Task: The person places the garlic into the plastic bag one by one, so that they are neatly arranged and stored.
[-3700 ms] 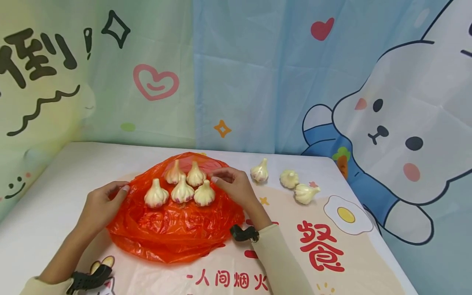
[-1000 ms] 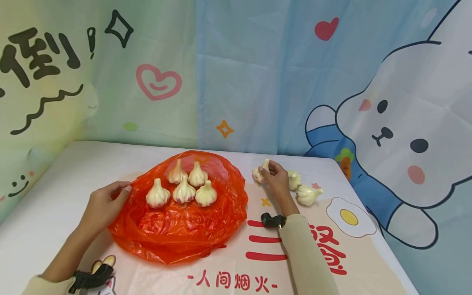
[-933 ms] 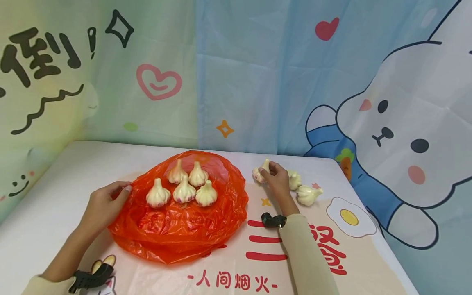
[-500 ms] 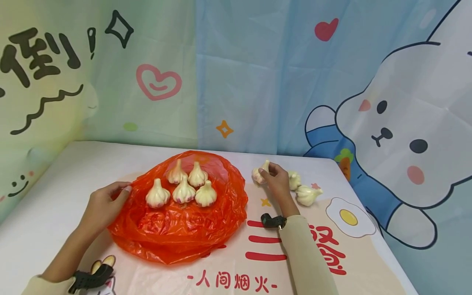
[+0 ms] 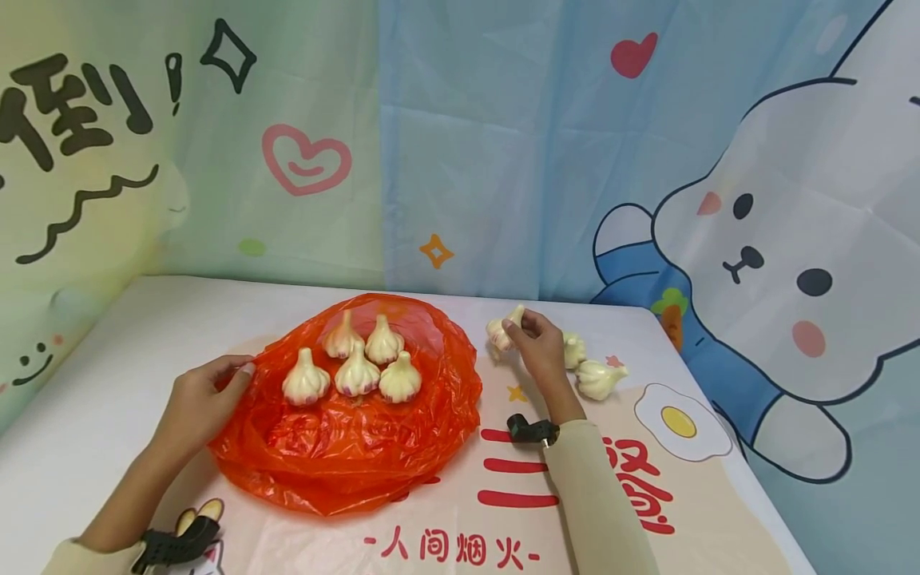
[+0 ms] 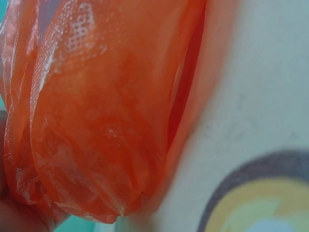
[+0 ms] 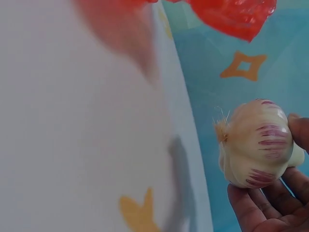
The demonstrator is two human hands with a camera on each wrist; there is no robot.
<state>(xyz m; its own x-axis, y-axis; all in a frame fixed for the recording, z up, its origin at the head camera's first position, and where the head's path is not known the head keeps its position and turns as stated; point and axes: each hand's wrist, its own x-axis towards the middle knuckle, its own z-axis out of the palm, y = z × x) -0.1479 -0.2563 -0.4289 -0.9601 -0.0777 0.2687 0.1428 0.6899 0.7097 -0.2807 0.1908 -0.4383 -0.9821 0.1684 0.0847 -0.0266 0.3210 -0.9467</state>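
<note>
Over the white table (image 5: 194, 311), right of the red bag (image 5: 338, 471) whose rim the left hand (image 5: 207, 395) pinches, I see the right hand (image 5: 541, 349) holding a garlic bulb (image 7: 256, 142), likely light, firm and papery-slick, best gripped near its neck.

The right hand (image 5: 542, 350) has moved from the red bag (image 5: 338, 447) to right of centre, gripping a garlic bulb (image 5: 498, 335). The bulb has risen off the counter (image 5: 194, 315).

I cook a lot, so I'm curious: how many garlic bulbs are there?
8 garlic bulbs: five in the red bag, one in the right hand, two on the table beside that hand. More could be hidden in the bag.
</note>
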